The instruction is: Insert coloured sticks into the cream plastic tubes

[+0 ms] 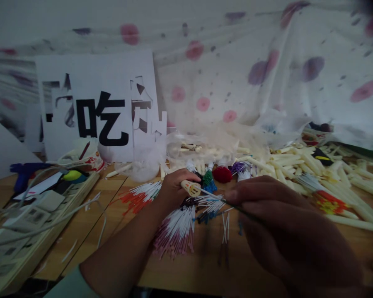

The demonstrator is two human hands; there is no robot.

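Nearest the camera, the right hand [286, 225] pinches a thin stick [211, 194], its pale end at the mouth of a cream tube [190, 187]; whether it enters, I cannot tell. Left-hand fingers curl around that tube above the desk [205, 265]. It looks light, stiff and smooth, perhaps brittle: a gentle mid-length grip should suit. The slender stick probably flexes. Beyond, pink-tipped sticks [177, 229] fan out; heaped tubes [290, 162] lie right.
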